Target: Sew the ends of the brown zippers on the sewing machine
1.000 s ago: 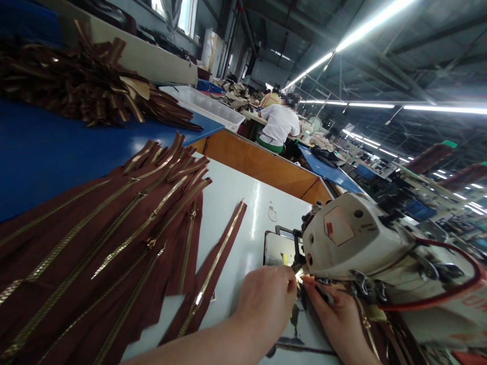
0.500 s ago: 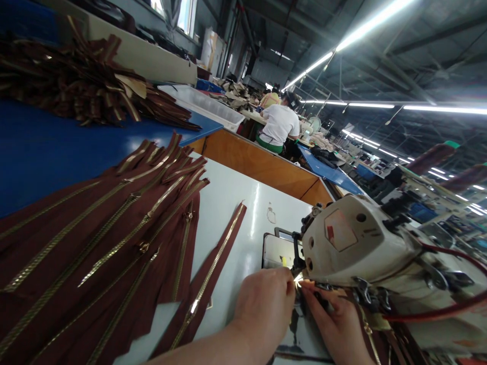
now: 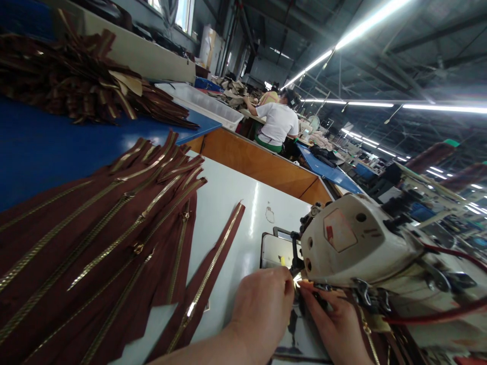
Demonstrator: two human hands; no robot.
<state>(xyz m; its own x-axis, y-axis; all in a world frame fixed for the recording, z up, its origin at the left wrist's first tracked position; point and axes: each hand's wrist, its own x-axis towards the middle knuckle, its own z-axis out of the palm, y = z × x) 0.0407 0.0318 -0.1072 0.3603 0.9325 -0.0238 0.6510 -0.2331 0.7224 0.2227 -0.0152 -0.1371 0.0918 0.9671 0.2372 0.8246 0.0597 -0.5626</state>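
Note:
Both my hands are at the needle area of a sewing machine (image 3: 353, 243). My left hand (image 3: 262, 304) is closed, fingertips curled down beside the lit needle; whatever they grip is hidden behind the knuckles. Just right of it, under the machine head, my right hand (image 3: 335, 322) has thumb and fingers drawn together at the same spot. What it pinches is too small and shaded to make out. Left of my hands, a single brown zipper (image 3: 207, 276) with gold teeth lies on the pale machine table (image 3: 247, 228). More brown zippers (image 3: 368, 332) hang past my right wrist.
Overlapping brown zippers (image 3: 102, 238) spread over the left side, partly on a blue table (image 3: 87, 139). Behind them lies a heap of bundled zippers (image 3: 76, 86). A white plastic bin (image 3: 201, 104) and a wooden partition (image 3: 258, 165) stand beyond. A person in white (image 3: 277, 124) sits farther off.
My hands hold almost the same place at the needle. The view has shifted slightly. The seated person now has an arm stretched out to the left.

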